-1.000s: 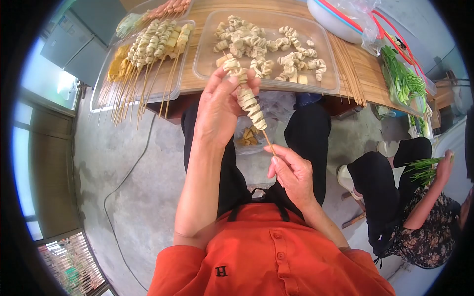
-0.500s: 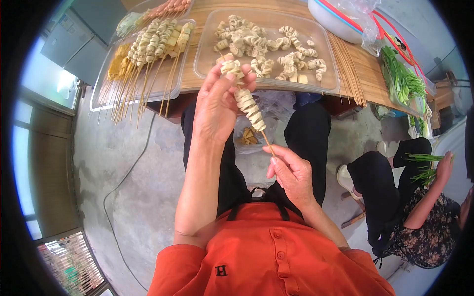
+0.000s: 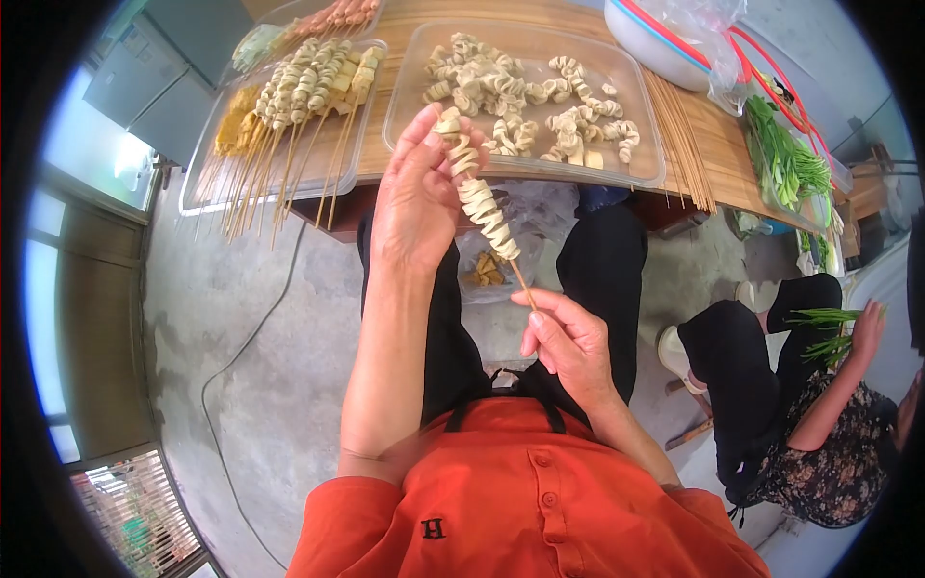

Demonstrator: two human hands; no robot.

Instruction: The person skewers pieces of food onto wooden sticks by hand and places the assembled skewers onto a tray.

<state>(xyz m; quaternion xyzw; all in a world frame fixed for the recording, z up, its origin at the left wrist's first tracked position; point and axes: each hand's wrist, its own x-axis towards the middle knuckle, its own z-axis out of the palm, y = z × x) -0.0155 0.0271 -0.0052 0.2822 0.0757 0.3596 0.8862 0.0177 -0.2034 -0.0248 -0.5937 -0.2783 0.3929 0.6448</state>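
My right hand [image 3: 570, 344] pinches the bare lower end of a bamboo skewer [image 3: 523, 280] between thumb and fingers. Pale, spiral-cut pieces that look like tofu are threaded on it, one coil [image 3: 489, 218] midway and another, looser coil [image 3: 461, 151] at the top. Around that upper coil, my left hand [image 3: 421, 197] is closed, thumb and fingertips against it. The skewer slants up and left over my lap. Behind it on the table, a clear plastic tray [image 3: 409, 72] holds many loose spirals [image 3: 482, 77].
At left, another tray [image 3: 198, 183] holds loaded skewers [image 3: 306, 82]. Bare bamboo sticks [image 3: 679, 135] lie right of the spirals, near a white basin [image 3: 655, 48] and green vegetables [image 3: 790, 159]. A seated person at right holds green stalks [image 3: 829, 318]. A cable [image 3: 231, 361] crosses the floor.
The upper coil has stretched out and more of its turns show along the skewer. My left fingers have shifted slightly up and left. My right hand is almost unchanged.
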